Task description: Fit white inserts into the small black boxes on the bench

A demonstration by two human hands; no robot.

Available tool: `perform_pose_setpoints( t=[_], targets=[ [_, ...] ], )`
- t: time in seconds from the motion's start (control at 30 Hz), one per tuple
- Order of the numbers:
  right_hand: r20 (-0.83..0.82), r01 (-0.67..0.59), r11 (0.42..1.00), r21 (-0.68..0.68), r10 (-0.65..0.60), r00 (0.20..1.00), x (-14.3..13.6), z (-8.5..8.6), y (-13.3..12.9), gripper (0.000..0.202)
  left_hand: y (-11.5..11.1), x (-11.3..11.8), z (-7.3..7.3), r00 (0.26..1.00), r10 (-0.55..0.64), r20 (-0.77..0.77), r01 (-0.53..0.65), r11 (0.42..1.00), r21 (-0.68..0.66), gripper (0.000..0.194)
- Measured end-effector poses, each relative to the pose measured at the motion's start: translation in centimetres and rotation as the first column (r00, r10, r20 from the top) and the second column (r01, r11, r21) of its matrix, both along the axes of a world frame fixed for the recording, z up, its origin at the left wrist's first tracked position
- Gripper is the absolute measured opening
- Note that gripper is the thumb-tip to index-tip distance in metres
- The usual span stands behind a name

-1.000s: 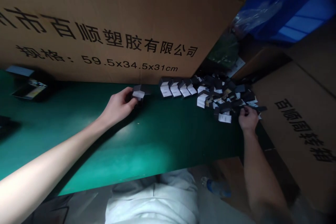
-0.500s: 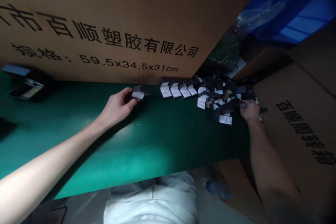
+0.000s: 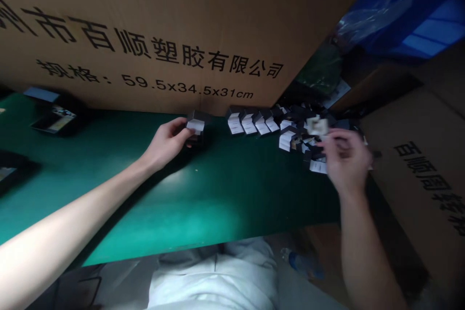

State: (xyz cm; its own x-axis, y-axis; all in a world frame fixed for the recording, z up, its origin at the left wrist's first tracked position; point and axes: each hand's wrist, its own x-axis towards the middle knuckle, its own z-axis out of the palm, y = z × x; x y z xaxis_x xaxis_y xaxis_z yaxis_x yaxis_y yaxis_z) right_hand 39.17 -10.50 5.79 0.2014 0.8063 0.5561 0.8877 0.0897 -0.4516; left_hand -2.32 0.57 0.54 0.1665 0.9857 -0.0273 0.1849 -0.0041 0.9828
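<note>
My left hand (image 3: 170, 141) is closed on a small black box (image 3: 196, 128) with a white inner flap, low over the green table. Between the fingertips of my right hand (image 3: 345, 155) is a small whitish piece (image 3: 317, 126), blurred by motion, above a heap of small black boxes and white flaps (image 3: 286, 139). Left of the heap, several small black boxes with open white flaps (image 3: 249, 123) stand side by side in a row.
A large cardboard box (image 3: 152, 19) with black print stands along the back of the green table (image 3: 236, 193). Another carton (image 3: 417, 121) is at the right. Open dark boxes (image 3: 54, 118) lie at the left. A blue bin (image 3: 428, 14) is at the back right.
My right hand has come up off the heap with the whitish piece between its fingers. My left hand still holds the black box, its thumb now over the white flap. The view has shifted slightly.
</note>
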Motion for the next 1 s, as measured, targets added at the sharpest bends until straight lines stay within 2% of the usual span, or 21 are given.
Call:
perform_pose_setpoints(
  t=[0.07, 0.1, 0.17, 0.23, 0.3, 0.33, 0.4, 0.47, 0.57, 0.67, 1.0],
  targets=[
    [-0.109, -0.265, 0.964, -0.036, 0.260, 0.960, -6.1, -0.6, 0.6, 0.016, 0.1, 0.1, 0.0, 0.998, 0.022, 0.058, -0.021, 1.000, -0.023, 0.030],
    [-0.107, -0.408, 0.909, -0.088, 0.399, 0.911, -8.9, -1.0, 1.2, 0.015, 0.1, 0.1, -0.1, 0.996, 0.036, 0.083, -0.034, 0.999, -0.031, 0.030],
    [-0.126, -0.593, 0.797, -0.119, 0.580, 0.805, -13.5, -2.2, 2.7, 0.015, 0.3, 0.2, -0.3, 0.990, 0.066, 0.126, -0.063, 0.998, -0.031, 0.028],
    [-0.119, -0.713, 0.685, -0.148, 0.703, 0.701, -16.5, -3.7, 4.4, 0.018, 0.4, 0.1, -0.6, 0.979, 0.104, 0.176, -0.103, 0.995, -0.017, 0.026],
    [-0.103, -0.777, 0.615, -0.136, 0.771, 0.629, -18.2, -5.3, 5.8, 0.019, 0.6, 0.0, -0.8, 0.965, 0.141, 0.220, -0.144, 0.990, -0.004, 0.024],
    [-0.100, -0.791, 0.600, -0.124, 0.785, 0.611, -18.6, -6.0, 6.2, 0.018, 0.7, 0.0, -0.9, 0.963, 0.151, 0.225, -0.156, 0.988, 0.004, 0.023],
    [-0.106, -0.789, 0.607, -0.091, 0.782, 0.614, -19.0, -7.1, 6.6, 0.019, 0.9, -0.2, -1.0, 0.963, 0.162, 0.217, -0.170, 0.985, 0.023, 0.021],
    [-0.109, -0.754, 0.654, -0.055, 0.747, 0.656, -19.2, -7.7, 6.5, 0.017, 1.0, -0.3, -1.0, 0.963, 0.172, 0.209, -0.182, 0.983, 0.028, 0.020],
    [-0.111, -0.684, 0.728, -0.041, 0.677, 0.727, -19.3, -7.9, 6.1, 0.010, 1.0, -0.4, -1.0, 0.966, 0.163, 0.200, -0.170, 0.985, 0.020, 0.018],
    [-0.142, -0.634, 0.771, -0.059, 0.622, 0.770, -19.5, -7.9, 6.1, 0.016, 1.0, -0.3, -1.0, 0.972, 0.146, 0.184, -0.152, 0.988, 0.021, 0.020],
    [-0.138, -0.657, 0.745, -0.118, 0.643, 0.753, -19.5, -7.9, 6.4, 0.033, 1.0, -0.3, -0.8, 0.983, 0.123, 0.136, -0.127, 0.992, 0.023, 0.021]
  ],
)
